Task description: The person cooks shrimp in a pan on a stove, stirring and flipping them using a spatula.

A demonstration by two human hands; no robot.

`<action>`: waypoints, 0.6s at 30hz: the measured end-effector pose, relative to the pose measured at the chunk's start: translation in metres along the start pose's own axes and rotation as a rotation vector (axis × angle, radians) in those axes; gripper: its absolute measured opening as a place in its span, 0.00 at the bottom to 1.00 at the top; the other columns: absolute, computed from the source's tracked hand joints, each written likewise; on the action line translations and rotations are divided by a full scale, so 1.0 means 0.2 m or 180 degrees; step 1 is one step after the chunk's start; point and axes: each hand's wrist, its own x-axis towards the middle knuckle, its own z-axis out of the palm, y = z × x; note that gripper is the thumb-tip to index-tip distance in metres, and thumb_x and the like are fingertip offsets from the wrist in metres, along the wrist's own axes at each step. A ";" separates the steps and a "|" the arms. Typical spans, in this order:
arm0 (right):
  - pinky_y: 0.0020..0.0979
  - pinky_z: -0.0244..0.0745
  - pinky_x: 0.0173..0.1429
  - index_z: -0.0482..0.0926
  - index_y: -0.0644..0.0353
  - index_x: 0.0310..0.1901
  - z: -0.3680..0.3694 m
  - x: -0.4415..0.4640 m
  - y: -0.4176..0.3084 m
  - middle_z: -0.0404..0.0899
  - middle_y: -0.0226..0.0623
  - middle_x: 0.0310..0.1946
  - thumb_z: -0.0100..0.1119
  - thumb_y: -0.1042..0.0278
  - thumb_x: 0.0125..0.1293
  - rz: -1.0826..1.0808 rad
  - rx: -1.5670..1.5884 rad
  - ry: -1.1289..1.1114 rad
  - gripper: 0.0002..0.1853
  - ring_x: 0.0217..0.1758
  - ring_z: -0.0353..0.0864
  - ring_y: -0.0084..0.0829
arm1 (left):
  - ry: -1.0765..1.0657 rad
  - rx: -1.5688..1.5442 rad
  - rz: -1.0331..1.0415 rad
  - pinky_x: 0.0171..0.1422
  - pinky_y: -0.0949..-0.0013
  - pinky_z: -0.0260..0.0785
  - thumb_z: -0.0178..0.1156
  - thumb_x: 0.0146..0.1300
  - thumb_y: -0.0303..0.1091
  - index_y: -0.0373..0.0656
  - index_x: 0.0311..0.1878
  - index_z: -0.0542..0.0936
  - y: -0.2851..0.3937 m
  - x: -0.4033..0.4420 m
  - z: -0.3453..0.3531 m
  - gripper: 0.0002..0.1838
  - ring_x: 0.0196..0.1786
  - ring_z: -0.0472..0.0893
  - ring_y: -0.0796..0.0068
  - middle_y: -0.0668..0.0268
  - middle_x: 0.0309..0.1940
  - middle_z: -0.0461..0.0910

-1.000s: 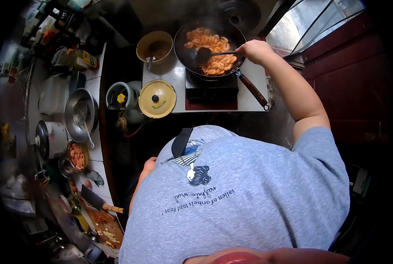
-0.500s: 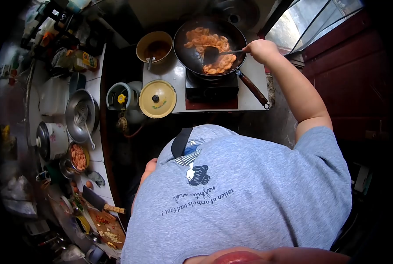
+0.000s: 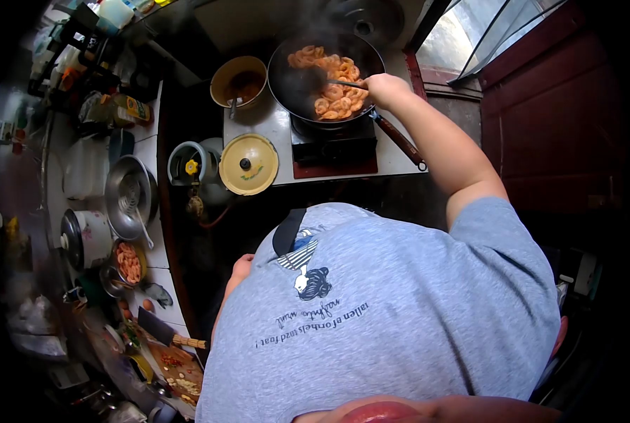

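Observation:
My right hand is closed round the handle of a dark spatula at the wok's right rim. The spatula's blade, dim in steam, is in the left part of the black wok, among orange, curled food pieces whose kind I cannot tell. Below my right forearm, the wok's wooden handle points down and right, apart from my hand. My left hand shows only in part beside my shirt, its fingers hidden. The wok rests on a black stove.
Left of the wok stand a cream bowl of brown liquid and a yellow lid. A gas cylinder is below. The left counter holds a metal basin, raw meat, a cleaver and a cutting board.
My right hand has brought the spatula leftward, its blade now deeper in the wok's left part. The food has shifted and more steam rises. The left hand looks unmoved.

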 end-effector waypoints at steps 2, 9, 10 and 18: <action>0.37 0.75 0.59 0.82 0.42 0.55 -0.16 -0.13 0.02 0.82 0.35 0.53 0.54 0.65 0.65 -0.0077 -0.0157 -0.0063 0.17 0.57 0.81 0.37 | 0.0053 -0.0167 -0.0025 0.55 0.64 0.72 0.66 0.55 0.48 0.41 0.51 0.83 0.04 -0.04 -0.01 0.25 0.51 0.82 0.63 0.54 0.46 0.84; 0.39 0.80 0.50 0.84 0.43 0.50 -0.42 -0.14 0.33 0.86 0.35 0.43 0.54 0.69 0.61 0.0284 -0.1409 0.0561 0.17 0.50 0.84 0.37 | 0.0031 -0.0067 -0.0126 0.57 0.62 0.71 0.63 0.56 0.50 0.41 0.50 0.83 -0.26 0.04 0.14 0.25 0.55 0.81 0.56 0.52 0.48 0.84; 0.39 0.80 0.50 0.85 0.44 0.49 -0.43 -0.13 0.33 0.86 0.35 0.43 0.54 0.68 0.61 0.0343 -0.1433 0.0554 0.16 0.50 0.84 0.37 | 0.0022 -0.0005 -0.0102 0.57 0.62 0.71 0.63 0.56 0.51 0.41 0.50 0.83 -0.29 0.05 0.15 0.25 0.55 0.81 0.56 0.52 0.48 0.83; 0.39 0.81 0.51 0.86 0.54 0.45 -0.28 0.05 0.49 0.85 0.42 0.46 0.64 0.74 0.52 0.0193 -0.1026 0.0082 0.16 0.49 0.85 0.42 | 0.0001 0.0012 -0.0124 0.57 0.63 0.71 0.64 0.55 0.50 0.42 0.50 0.83 -0.14 -0.04 0.07 0.25 0.53 0.82 0.57 0.53 0.48 0.84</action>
